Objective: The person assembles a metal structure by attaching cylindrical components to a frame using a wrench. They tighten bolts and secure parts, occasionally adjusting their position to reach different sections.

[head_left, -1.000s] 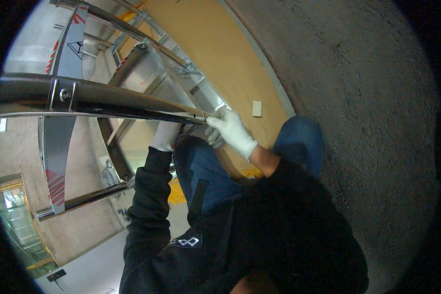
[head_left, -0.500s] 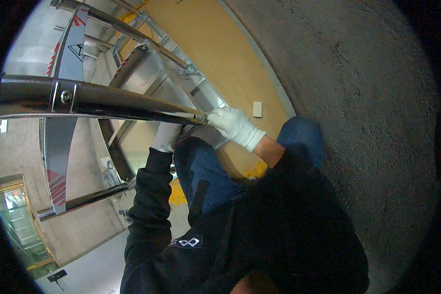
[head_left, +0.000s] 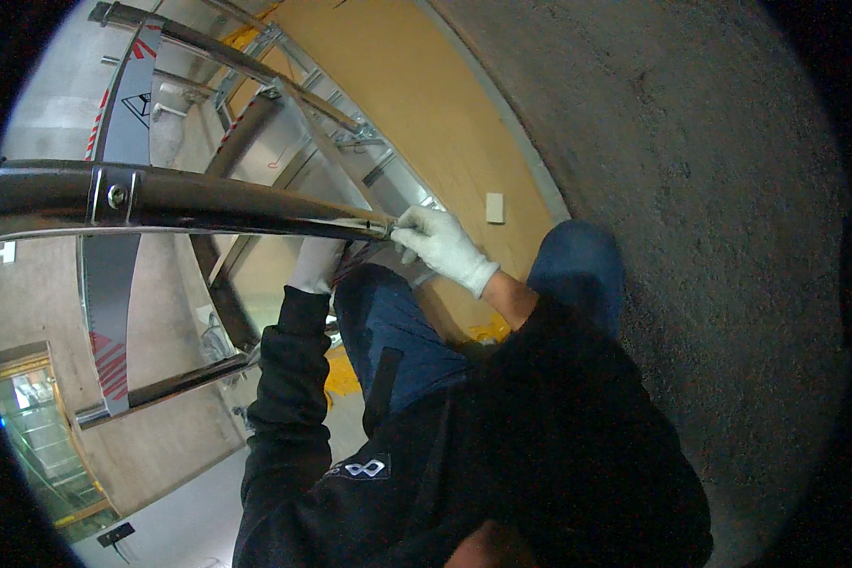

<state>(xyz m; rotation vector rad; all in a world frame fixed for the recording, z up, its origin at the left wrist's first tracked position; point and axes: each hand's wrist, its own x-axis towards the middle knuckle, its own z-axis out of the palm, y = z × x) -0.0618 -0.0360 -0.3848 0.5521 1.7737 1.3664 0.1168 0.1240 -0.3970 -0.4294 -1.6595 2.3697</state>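
A long shiny metal tube (head_left: 246, 204) of a ladder-like frame runs from the left toward my knees. At its near end my right hand (head_left: 445, 251), in a white knit glove, has its fingers bent and pinched together against the tube's tip. Whatever small part lies between them is too small to make out. Below the tube, my gloved left hand (head_left: 316, 265) reaches in beside my knee, with its fingers hidden behind the tube and the leg. A grey flat crosspiece (head_left: 111, 293) with red stripes joins this tube to a second metal tube (head_left: 185, 383).
More metal framing (head_left: 246, 62) stands at the upper left. A tan board (head_left: 379, 57) lies on the floor with a small pale block (head_left: 494, 208) on it. Dark rough flooring (head_left: 729, 208) spreads to the right. Yellow material (head_left: 344, 374) shows beside my leg.
My right hand's fingers have shifted on the tube's end, from a closed fist shape to a looser pinch, and the hand has moved slightly left. The left hand stays beneath the tube.
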